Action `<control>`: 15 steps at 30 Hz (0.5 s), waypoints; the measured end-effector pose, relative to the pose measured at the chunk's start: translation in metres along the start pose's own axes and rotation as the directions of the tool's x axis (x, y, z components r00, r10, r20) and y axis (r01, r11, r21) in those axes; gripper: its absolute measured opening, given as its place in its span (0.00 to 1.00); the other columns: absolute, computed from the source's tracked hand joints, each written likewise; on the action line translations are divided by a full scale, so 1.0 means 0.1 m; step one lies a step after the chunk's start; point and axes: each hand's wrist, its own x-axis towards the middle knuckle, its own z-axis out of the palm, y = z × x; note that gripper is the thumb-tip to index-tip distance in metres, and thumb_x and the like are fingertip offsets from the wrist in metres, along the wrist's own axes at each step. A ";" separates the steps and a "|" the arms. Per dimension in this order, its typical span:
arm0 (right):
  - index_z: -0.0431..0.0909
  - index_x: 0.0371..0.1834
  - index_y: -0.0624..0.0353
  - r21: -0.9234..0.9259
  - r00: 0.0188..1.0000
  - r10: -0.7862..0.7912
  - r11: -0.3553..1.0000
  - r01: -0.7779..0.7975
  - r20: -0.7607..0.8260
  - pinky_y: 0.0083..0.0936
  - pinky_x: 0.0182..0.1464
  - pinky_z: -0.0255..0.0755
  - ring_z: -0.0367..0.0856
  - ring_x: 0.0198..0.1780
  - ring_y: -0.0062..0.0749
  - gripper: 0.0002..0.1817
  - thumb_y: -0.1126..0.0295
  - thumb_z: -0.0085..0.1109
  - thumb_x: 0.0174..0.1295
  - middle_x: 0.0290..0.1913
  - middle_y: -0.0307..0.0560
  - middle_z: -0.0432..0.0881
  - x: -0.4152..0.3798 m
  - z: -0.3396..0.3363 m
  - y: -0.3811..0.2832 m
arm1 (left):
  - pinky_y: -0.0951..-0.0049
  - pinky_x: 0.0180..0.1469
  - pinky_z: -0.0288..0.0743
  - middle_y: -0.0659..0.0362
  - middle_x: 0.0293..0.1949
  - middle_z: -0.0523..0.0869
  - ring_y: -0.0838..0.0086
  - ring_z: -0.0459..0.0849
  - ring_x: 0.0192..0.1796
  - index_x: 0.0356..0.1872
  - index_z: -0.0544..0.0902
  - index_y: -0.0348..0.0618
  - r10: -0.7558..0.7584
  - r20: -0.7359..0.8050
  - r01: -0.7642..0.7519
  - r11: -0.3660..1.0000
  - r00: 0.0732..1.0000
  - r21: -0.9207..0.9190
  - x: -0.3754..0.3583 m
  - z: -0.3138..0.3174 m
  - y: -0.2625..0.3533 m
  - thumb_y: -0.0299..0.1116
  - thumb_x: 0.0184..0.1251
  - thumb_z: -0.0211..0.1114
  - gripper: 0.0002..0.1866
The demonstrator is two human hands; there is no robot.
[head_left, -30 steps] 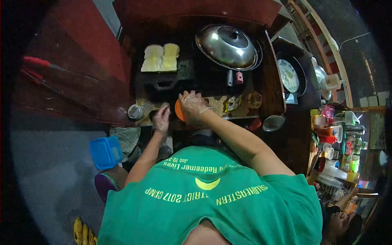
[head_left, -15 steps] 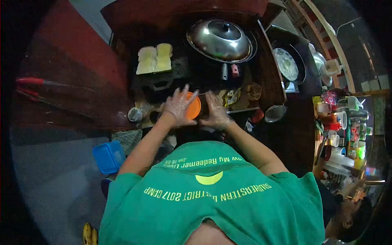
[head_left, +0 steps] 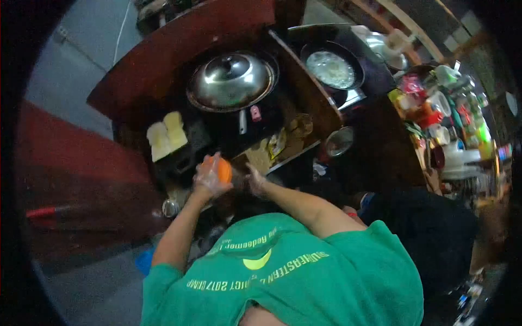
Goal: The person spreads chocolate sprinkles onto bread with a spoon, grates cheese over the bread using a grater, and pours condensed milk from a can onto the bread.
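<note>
Beside the black griddle, my left hand (head_left: 212, 176), in a clear plastic glove, is closed around the edge of a round orange lid (head_left: 224, 170). Whatever lies under the lid is hidden. To the right of it, my right hand (head_left: 256, 180), also gloved, is apart from the lid, its fingers spread with nothing seen in them. Slices of bread (head_left: 166, 137) with a pale yellow top lie on the griddle (head_left: 190, 150), just beyond my left hand.
A large pan with a domed metal lid (head_left: 231, 81) stands ahead, its handle toward me. Right of a wooden partition (head_left: 307, 70), a frying pan (head_left: 356, 68) holds something whitish. Several jars and bottles (head_left: 443, 125) crowd the far right. A person in dark clothing (head_left: 424, 233) is close by on my right.
The head view has turned right, so the stove things sit further left. My left hand has closed on the orange lid; my right hand has drawn a little away from it.
</note>
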 end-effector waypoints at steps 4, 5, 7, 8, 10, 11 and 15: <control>0.73 0.64 0.65 0.114 0.947 -0.109 0.990 0.078 0.302 0.49 0.57 0.74 0.80 0.56 0.54 0.50 0.27 0.42 0.57 0.56 0.64 0.79 0.37 -0.37 0.18 | 0.46 0.59 0.74 0.45 0.69 0.61 0.41 0.68 0.63 0.75 0.56 0.50 0.128 0.012 -0.127 0.988 0.992 -0.088 -0.23 -0.60 0.25 0.47 0.29 0.80 0.63; 0.75 0.63 0.60 0.103 0.948 -0.061 0.994 0.030 0.314 0.50 0.60 0.73 0.80 0.57 0.50 0.45 0.30 0.41 0.61 0.56 0.57 0.82 -0.05 -0.21 0.08 | 0.45 0.58 0.74 0.46 0.68 0.62 0.42 0.69 0.62 0.75 0.57 0.49 0.184 -0.004 -0.184 0.982 0.983 -0.050 -0.30 -0.75 0.35 0.46 0.28 0.80 0.63; 0.77 0.62 0.52 0.187 0.905 -0.094 0.982 0.016 0.415 0.50 0.60 0.72 0.82 0.55 0.45 0.35 0.36 0.44 0.65 0.58 0.45 0.84 -1.01 0.32 -0.26 | 0.44 0.57 0.74 0.46 0.67 0.62 0.43 0.69 0.61 0.74 0.57 0.48 0.282 -0.036 -0.283 0.958 0.959 -0.036 -0.46 -1.07 0.60 0.46 0.27 0.80 0.64; 0.77 0.62 0.52 0.197 0.872 -0.028 0.977 -0.079 0.488 0.49 0.62 0.72 0.82 0.56 0.44 0.31 0.40 0.45 0.68 0.58 0.46 0.84 -1.04 0.23 -0.32 | 0.44 0.56 0.74 0.46 0.68 0.62 0.43 0.69 0.60 0.74 0.56 0.48 0.326 -0.047 -0.328 0.942 0.944 -0.064 -0.55 -1.22 0.72 0.46 0.27 0.80 0.64; 0.77 0.61 0.52 0.177 0.848 0.011 0.976 -0.124 0.530 0.51 0.63 0.71 0.82 0.57 0.42 0.31 0.41 0.48 0.67 0.58 0.45 0.83 -1.26 0.20 -0.49 | 0.44 0.55 0.73 0.45 0.67 0.63 0.43 0.69 0.60 0.75 0.56 0.49 0.342 -0.052 -0.342 0.940 0.938 0.004 -0.63 -1.43 0.89 0.47 0.25 0.80 0.65; 0.77 0.61 0.52 0.169 0.849 -0.001 0.980 -0.104 0.528 0.51 0.63 0.71 0.82 0.57 0.42 0.31 0.41 0.48 0.67 0.58 0.45 0.83 -1.41 0.20 -0.60 | 0.44 0.54 0.73 0.44 0.67 0.63 0.43 0.69 0.60 0.75 0.55 0.50 0.442 -0.042 -0.439 0.897 0.896 0.058 -0.62 -1.55 0.95 0.48 0.25 0.80 0.66; 0.77 0.62 0.53 0.061 0.810 -0.025 0.998 -0.012 0.586 0.50 0.66 0.69 0.82 0.59 0.41 0.31 0.41 0.51 0.68 0.60 0.46 0.82 -2.04 0.34 -0.84 | 0.44 0.52 0.70 0.40 0.67 0.67 0.42 0.70 0.59 0.74 0.59 0.52 0.677 -0.059 -0.653 0.727 0.734 0.214 -0.80 -1.81 1.19 0.52 0.29 0.78 0.62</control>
